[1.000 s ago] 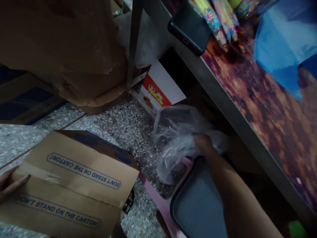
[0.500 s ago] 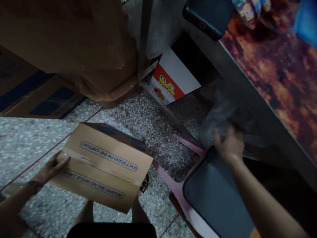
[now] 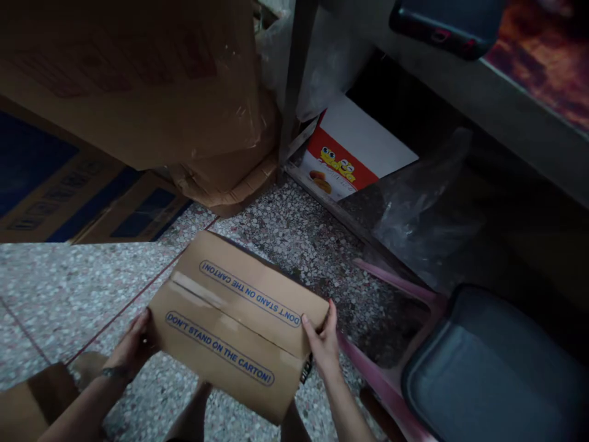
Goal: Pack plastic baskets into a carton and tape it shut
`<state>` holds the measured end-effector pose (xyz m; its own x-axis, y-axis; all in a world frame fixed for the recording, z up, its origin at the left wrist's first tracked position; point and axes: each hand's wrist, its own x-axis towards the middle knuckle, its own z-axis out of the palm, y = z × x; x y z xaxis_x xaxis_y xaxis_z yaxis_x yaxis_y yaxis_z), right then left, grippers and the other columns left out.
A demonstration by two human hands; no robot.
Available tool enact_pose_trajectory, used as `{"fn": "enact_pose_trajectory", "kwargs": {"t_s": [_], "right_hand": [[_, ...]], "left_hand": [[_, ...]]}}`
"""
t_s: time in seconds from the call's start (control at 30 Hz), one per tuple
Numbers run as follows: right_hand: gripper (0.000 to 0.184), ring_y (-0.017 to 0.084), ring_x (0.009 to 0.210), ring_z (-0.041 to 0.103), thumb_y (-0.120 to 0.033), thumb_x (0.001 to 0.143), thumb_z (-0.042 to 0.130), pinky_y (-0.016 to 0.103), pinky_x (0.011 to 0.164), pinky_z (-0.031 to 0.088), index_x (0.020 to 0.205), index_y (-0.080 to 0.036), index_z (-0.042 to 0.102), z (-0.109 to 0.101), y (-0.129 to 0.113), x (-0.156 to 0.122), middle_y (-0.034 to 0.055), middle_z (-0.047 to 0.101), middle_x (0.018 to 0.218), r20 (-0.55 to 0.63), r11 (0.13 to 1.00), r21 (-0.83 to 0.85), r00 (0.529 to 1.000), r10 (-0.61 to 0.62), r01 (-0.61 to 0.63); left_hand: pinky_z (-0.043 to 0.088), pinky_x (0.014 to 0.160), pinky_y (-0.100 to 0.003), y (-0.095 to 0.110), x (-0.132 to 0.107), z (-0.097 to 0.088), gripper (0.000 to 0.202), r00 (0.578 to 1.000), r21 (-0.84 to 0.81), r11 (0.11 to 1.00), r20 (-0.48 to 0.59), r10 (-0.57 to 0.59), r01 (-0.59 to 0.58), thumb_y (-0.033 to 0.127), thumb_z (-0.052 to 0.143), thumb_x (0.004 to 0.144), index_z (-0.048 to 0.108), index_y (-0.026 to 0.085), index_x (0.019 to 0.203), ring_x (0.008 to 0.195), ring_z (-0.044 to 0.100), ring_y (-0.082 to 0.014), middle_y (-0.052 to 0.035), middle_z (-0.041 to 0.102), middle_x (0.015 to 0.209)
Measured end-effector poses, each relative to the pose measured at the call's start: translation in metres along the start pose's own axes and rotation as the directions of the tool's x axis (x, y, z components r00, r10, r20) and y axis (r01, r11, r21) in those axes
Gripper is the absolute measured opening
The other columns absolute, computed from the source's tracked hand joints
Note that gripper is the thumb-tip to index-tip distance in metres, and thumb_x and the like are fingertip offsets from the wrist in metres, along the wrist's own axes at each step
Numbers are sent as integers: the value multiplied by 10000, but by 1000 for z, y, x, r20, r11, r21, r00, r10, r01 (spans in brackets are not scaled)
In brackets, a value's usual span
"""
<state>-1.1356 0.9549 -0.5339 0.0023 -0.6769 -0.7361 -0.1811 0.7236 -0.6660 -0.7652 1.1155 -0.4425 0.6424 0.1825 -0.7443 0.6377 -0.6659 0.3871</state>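
Note:
A brown taped carton (image 3: 234, 322) printed "DON'T STAND ON THE CARTON!" sits low in the middle, above my legs and the speckled floor. My left hand (image 3: 133, 347) grips its left end with fingers curled on the edge. My right hand (image 3: 322, 341) grips its right end, thumb on top. A clear plastic bag (image 3: 414, 215) lies loose to the right, on a dark shelf under the counter, away from both hands.
A grey cushioned pink stool (image 3: 483, 374) stands at lower right. Large cardboard boxes (image 3: 138, 86) lean at upper left beside a metal leg (image 3: 294, 80). A red and white snack box (image 3: 354, 153) sits under the counter; a phone (image 3: 446, 24) lies on its edge.
My right hand let go of the plastic bag and moved left onto the carton's right end. The carton came nearer the middle, and the view tilted downward.

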Motion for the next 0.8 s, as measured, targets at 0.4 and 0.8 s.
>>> {"fn": "enact_pose_trajectory", "kwargs": {"t_s": [0.4, 0.8], "right_hand": [[933, 349, 1264, 513, -594, 797, 543, 503, 1062, 405, 1554, -198, 166, -55, -95, 116, 163, 514, 1397, -381, 916, -393, 921, -83, -80], [1020, 497, 1403, 223, -810, 708, 396, 704, 1104, 199, 1430, -92, 464, -7, -155, 5, 271, 306, 1497, -234, 873, -438, 911, -340, 214]], "left_hand": [[575, 571, -328, 114, -43, 206, 341, 931, -56, 971, 277, 239, -233, 395, 600, 876, 517, 276, 1185, 693, 631, -140, -56, 585, 1136], [476, 650, -539, 94, -156, 94, 506, 949, 291, 938, 299, 101, -191, 472, 879, 447, 654, 211, 817, 941, 657, -455, -254, 670, 1093]]}}
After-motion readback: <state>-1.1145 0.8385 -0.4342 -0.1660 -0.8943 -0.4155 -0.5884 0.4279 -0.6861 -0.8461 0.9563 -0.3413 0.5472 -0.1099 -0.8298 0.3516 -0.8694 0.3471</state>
